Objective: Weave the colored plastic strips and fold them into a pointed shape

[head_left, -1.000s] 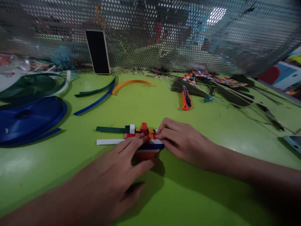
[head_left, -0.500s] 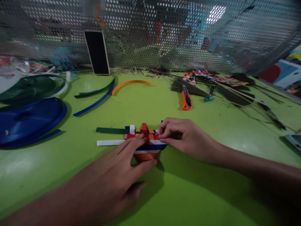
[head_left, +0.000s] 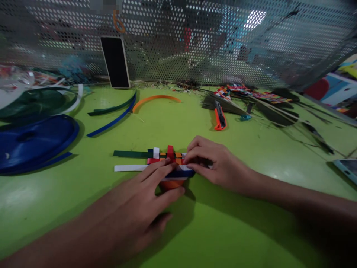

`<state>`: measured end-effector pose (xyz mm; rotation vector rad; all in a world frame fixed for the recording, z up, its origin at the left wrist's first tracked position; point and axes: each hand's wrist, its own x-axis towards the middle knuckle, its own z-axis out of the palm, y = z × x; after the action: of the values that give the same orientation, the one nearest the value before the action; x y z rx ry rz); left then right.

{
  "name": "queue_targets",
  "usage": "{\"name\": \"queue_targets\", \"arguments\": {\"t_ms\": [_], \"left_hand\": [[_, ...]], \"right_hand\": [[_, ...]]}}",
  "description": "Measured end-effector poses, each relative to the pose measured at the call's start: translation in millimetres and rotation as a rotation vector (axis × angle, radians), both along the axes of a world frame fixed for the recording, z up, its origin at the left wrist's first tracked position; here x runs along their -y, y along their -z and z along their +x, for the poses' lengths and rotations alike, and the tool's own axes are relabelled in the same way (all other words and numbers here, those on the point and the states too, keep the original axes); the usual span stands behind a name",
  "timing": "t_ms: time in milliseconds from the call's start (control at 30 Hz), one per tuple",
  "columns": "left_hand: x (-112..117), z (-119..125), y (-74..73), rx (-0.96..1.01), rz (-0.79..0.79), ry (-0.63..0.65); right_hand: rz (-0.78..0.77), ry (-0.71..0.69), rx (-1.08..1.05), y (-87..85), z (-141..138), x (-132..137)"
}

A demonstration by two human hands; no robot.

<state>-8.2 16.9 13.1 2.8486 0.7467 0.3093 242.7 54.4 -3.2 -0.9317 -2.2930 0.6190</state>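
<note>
A small piece woven from flat plastic strips (head_left: 170,150) lies on the green table, with red, white, orange, green and dark blue strips crossing. A green strip end (head_left: 131,153) and a white strip end (head_left: 129,168) stick out to its left. My left hand (head_left: 139,201) holds the piece down, fingertips on its top and another finger along the orange curved lower side. My right hand (head_left: 212,160) is closed in a pinch at the piece's right edge. Its fingers hide the strip ends there.
An orange utility knife (head_left: 220,118) lies beyond my right hand. Loose green, blue and orange strips (head_left: 156,98) lie behind the piece. Blue strip coils (head_left: 41,137) stand at left. A phone (head_left: 115,62) leans on the perforated metal screen (head_left: 167,44); another phone (head_left: 347,169) lies far right.
My right hand's fingers have shifted slightly left and closer over the woven piece's right edge. My left hand stays nearly in place. The view has moved slightly.
</note>
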Motion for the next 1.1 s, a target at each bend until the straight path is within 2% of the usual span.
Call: {"name": "queue_targets", "arguments": {"t_ms": [133,233,367,467,533,667,800,967,1100], "left_hand": [[0,1,-2.1,0.02,-0.016,-0.004],[0,2,-3.7,0.019,-0.025,-0.018],[1,1,-3.5,0.007,-0.047,-0.026],[1,0,-2.2,-0.007,-0.045,-0.028],[2,-1,-1.7,-0.014,-0.024,-0.014],[1,-2,-2.1,-0.002,-0.01,0.006],[0,0,-2.8,0.001,-0.015,0.001],[-1,1,-1.7,0.003,-0.028,-0.017],[0,0,0.2,0.004,-0.011,-0.007]], "right_hand": [[0.123,-0.072,0.107,-11.9,13,2],[0.179,-0.108,0.202,-14.0,21,5],[0.225,-0.134,0.212,-2.2,22,7],[0.275,-0.099,0.209,7.5,20,10],[0.28,-0.076,0.235,8.0,19,13],[0.312,-0.049,0.389,-4.5,13,17],[0.351,-0.123,0.495,-12.7,2,14],[0.312,-0.118,0.443,-1.8,1,7],[0.356,-0.088,0.462,5.8,3,6]]}}
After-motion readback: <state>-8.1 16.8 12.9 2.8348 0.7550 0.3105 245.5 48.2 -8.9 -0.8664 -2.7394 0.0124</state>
